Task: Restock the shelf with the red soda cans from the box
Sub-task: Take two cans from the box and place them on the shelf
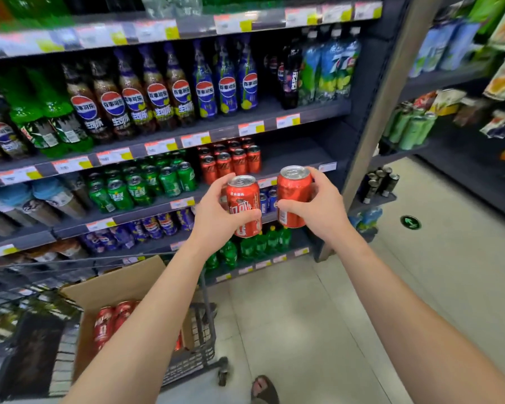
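Observation:
My left hand point(216, 217) grips one red soda can point(243, 204) upright, in front of the shelves. My right hand point(322, 208) grips a second red soda can point(292, 193) beside it, slightly higher. Both cans hang just below and in front of the shelf point(292, 163) where several red and black cans point(231, 161) stand in a block, with bare shelf to their right. The cardboard box point(111, 287) sits in a cart at lower left, with more red cans point(111, 322) inside, partly hidden by my left forearm.
Green cans point(146, 182) stand left of the red block. Blue cans point(158, 225) and green bottles point(257, 243) fill lower shelves; cola bottles point(146, 94) fill the shelf above. The wire cart point(199, 339) stands at lower left. A grey post point(370, 135) and an aisle floor point(318, 316) lie right.

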The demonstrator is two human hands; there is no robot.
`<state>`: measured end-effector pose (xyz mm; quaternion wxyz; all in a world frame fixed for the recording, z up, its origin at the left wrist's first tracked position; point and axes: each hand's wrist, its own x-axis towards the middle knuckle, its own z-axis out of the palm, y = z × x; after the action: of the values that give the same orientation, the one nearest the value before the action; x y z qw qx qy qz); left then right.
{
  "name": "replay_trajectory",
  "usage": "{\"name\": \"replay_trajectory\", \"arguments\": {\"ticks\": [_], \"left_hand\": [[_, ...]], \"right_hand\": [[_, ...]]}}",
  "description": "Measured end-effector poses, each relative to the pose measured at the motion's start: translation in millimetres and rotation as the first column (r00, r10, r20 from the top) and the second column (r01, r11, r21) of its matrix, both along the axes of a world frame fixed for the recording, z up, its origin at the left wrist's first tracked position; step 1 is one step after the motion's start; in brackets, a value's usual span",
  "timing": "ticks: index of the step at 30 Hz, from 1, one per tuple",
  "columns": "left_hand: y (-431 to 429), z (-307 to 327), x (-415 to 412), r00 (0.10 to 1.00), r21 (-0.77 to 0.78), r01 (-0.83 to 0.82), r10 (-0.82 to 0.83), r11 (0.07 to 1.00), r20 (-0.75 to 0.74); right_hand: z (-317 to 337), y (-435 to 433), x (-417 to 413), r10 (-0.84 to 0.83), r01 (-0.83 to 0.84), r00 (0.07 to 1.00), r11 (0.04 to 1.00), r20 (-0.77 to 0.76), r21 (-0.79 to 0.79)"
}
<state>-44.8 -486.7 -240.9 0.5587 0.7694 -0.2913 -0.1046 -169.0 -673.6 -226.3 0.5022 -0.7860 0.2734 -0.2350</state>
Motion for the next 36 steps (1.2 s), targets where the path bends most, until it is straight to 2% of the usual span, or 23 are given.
{"name": "replay_trajectory", "arguments": {"ticks": [12,16,23,30,36], "left_hand": [[-108,-36,76,0.995,0.000,-0.089,0.089,0.996,-0.048],[-135,-44,97,0.994,0.038,-0.104,0.105,0.994,-0.030],[-178,-73,130,0.984,0.054,-0.144,0.149,0.988,-0.102],[-236,-123,168,0.956,0.021,-0.265,0.265,0.964,-0.123],[-276,-187,214,0.940,-0.080,-0.341,0.337,0.937,-0.060]], "right_hand": [[-35,-111,86,0.100,-0.097,0.993,0.994,-0.064,0.042],[-49,-140,115,0.123,-0.120,0.991,0.991,-0.050,0.056],[-79,-190,164,0.178,-0.173,0.983,0.980,-0.039,0.095],[-123,-253,221,0.275,-0.268,0.961,0.955,-0.037,0.130],[-181,-303,280,0.309,-0.311,0.950,0.946,0.035,0.087]]}}
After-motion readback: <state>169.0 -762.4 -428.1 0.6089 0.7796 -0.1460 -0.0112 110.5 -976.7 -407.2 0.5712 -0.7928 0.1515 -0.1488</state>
